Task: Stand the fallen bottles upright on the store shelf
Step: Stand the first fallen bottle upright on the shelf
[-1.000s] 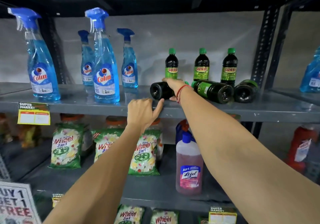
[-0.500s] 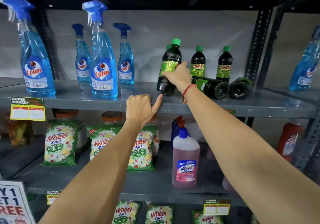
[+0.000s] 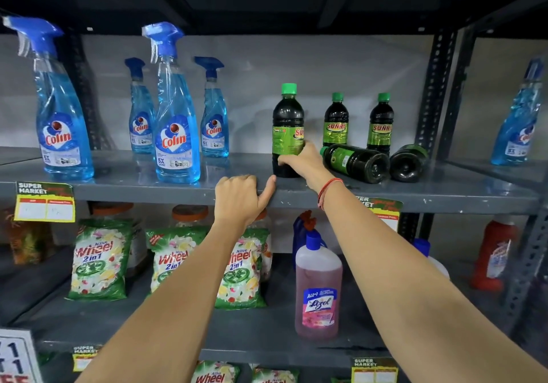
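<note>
A dark Sunny bottle point(image 3: 287, 127) with a green cap and label stands upright on the grey shelf point(image 3: 148, 188). My right hand point(image 3: 302, 162) is wrapped around its lower part. To its right two more dark bottles lie on their sides, one point(image 3: 355, 162) with its base toward me, the other point(image 3: 408, 163) further right. Behind them two Sunny bottles point(image 3: 336, 120) point(image 3: 381, 123) stand upright. My left hand point(image 3: 241, 200) grips the shelf's front edge, thumb on top.
Several blue Colin spray bottles point(image 3: 177, 133) stand on the same shelf to the left, one more point(image 3: 517, 125) at the far right beyond a dark upright post point(image 3: 433, 92). The shelf below holds Wheel detergent packs point(image 3: 99, 259) and a pink Lizol bottle point(image 3: 318, 290).
My right hand has lifted the leftmost fallen bottle from lying on its side, through a tilt, to standing upright on the shelf. My left hand stayed on the shelf edge.
</note>
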Available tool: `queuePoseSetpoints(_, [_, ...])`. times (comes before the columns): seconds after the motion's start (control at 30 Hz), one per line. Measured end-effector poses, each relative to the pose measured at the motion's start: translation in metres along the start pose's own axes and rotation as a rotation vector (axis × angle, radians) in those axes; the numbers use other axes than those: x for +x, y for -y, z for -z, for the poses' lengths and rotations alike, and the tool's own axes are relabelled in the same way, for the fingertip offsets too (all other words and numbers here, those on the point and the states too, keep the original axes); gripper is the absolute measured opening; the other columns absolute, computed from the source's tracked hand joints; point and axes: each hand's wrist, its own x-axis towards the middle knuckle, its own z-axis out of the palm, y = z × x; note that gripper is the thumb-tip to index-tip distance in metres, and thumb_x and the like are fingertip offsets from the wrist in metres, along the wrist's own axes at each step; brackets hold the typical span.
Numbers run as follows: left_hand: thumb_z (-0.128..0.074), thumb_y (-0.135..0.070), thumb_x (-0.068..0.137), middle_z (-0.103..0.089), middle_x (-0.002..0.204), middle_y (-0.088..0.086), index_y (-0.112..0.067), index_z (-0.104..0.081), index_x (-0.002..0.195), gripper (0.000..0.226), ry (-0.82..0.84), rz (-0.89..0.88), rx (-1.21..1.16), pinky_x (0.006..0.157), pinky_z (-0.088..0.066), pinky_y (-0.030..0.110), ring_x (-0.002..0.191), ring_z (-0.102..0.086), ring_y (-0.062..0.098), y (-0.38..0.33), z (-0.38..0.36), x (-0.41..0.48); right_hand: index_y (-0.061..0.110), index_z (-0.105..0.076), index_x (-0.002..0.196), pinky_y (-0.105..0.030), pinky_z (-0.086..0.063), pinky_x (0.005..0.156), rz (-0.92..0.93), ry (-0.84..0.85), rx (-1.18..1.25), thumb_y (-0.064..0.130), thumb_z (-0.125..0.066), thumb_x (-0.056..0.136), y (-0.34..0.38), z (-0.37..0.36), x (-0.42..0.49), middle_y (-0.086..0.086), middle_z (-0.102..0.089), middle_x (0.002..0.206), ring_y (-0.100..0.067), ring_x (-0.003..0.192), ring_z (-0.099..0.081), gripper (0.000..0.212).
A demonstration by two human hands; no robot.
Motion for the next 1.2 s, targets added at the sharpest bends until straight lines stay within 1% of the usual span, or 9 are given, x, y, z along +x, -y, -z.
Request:
queuePoseSetpoints(0.17, [-0.017,-0.057,0.09,-0.065,0.059,0.007,-0.01,-0.063,0.062,0.071,0.031,0.015,-0.008,0.061,-0.043,0.034,0.056,-0.06,0.026,0.0,0.0,0.001,0.006,-0.038,0.129,-0.042,-0.044,0.097,0.068,-0.139,-0.386,0.052,-0.082,0.058,-0.003,-0.006,-0.001,-0.015,-0.048,0.128,-0.032,0.123,-0.045,0.095])
queuePoseSetpoints(0.23, [-0.017,-0.057,0.09,-0.065,0.06,0.008,-0.01,-0.064,0.063,0.072,0.032,0.01,-0.01,0.061,-0.043,0.035,0.057,-0.06,0.027,0.001,-0.001,0.0,0.006,-0.036,0.131,-0.041,-0.042,0.1,0.043,-0.079,-0.281,0.049,-0.082,0.059,-0.004,-0.005,0.001,-0.015,-0.046,0.131,-0.031,0.126,-0.042,0.096])
queuePoseSetpoints(0.33, [-0.016,-0.057,0.089,-0.066,0.06,0.008,-0.01,-0.064,0.063,0.072,0.044,0.018,-0.011,0.062,-0.042,0.035,0.058,-0.06,0.027,0.001,0.0,0.0,0.01,-0.045,0.12,-0.033,-0.046,0.086,-0.013,-0.008,-0.008,0.031,-0.082,0.063,-0.006,0.0,0.005,-0.011,-0.056,0.122,-0.025,0.111,-0.053,0.072])
queuePoseSetpoints(0.47, [-0.011,-0.059,0.088,-0.068,0.064,0.008,-0.011,-0.064,0.065,0.075,0.064,0.012,-0.01,0.064,-0.042,0.034,0.061,-0.061,0.026,0.001,0.0,0.0,0.006,-0.044,0.121,-0.039,-0.048,0.093,0.047,-0.07,-0.192,0.038,-0.086,0.058,-0.006,-0.004,0.004,-0.013,-0.057,0.121,-0.029,0.113,-0.054,0.082])
queuePoseSetpoints(0.57, [-0.008,-0.067,0.086,-0.073,0.085,0.011,-0.01,-0.069,0.079,0.084,0.033,-0.055,-0.034,0.071,-0.046,0.035,0.079,-0.067,0.028,0.003,0.0,0.0,0.003,-0.04,0.126,-0.041,-0.046,0.097,0.065,-0.092,-0.235,0.044,-0.086,0.058,-0.005,-0.006,0.002,-0.015,-0.053,0.125,-0.031,0.119,-0.05,0.092])
queuePoseSetpoints(0.67, [-0.016,-0.071,0.081,-0.066,0.119,0.012,-0.01,-0.068,0.105,0.084,0.035,-0.152,-0.045,0.082,-0.048,0.036,0.11,-0.061,0.026,0.004,0.004,0.002,0.007,-0.041,0.129,-0.036,-0.044,0.097,0.012,-0.039,-0.063,0.043,-0.084,0.061,-0.005,-0.001,0.001,-0.011,-0.054,0.129,-0.027,0.12,-0.05,0.088])
queuePoseSetpoints(0.83, [-0.014,-0.079,0.074,-0.073,0.089,0.005,-0.014,-0.068,0.093,0.087,0.078,-0.155,-0.013,0.06,-0.045,0.031,0.078,-0.066,0.026,0.006,0.013,0.001,0.014,-0.056,0.118,-0.03,-0.046,0.088,-0.025,0.004,0.03,0.041,-0.082,0.063,-0.003,0.003,-0.007,-0.009,-0.06,0.122,-0.024,0.112,-0.056,0.067])
queuePoseSetpoints(1.07, [-0.015,-0.08,0.074,-0.073,0.084,0.004,-0.015,-0.07,0.091,0.086,0.08,-0.15,-0.004,0.057,-0.041,0.029,0.076,-0.066,0.024,0.005,0.014,-0.001,0.018,-0.062,0.109,-0.034,-0.049,0.095,0.102,0.003,0.015,0.04,-0.081,0.067,0.001,0.017,-0.044,-0.004,-0.068,0.113,-0.019,0.107,-0.061,0.051])
queuePoseSetpoints(1.2, [-0.011,-0.083,0.071,-0.073,0.084,0.006,-0.014,-0.07,0.095,0.093,0.07,-0.137,-0.018,0.06,-0.045,0.031,0.078,-0.067,0.026,0.006,0.012,0.0,0.017,-0.063,0.112,-0.024,-0.043,0.084,0.141,0.024,0.021,0.038,-0.079,0.071,0.001,0.025,-0.056,-0.001,-0.068,0.111,-0.012,0.098,-0.058,0.049])
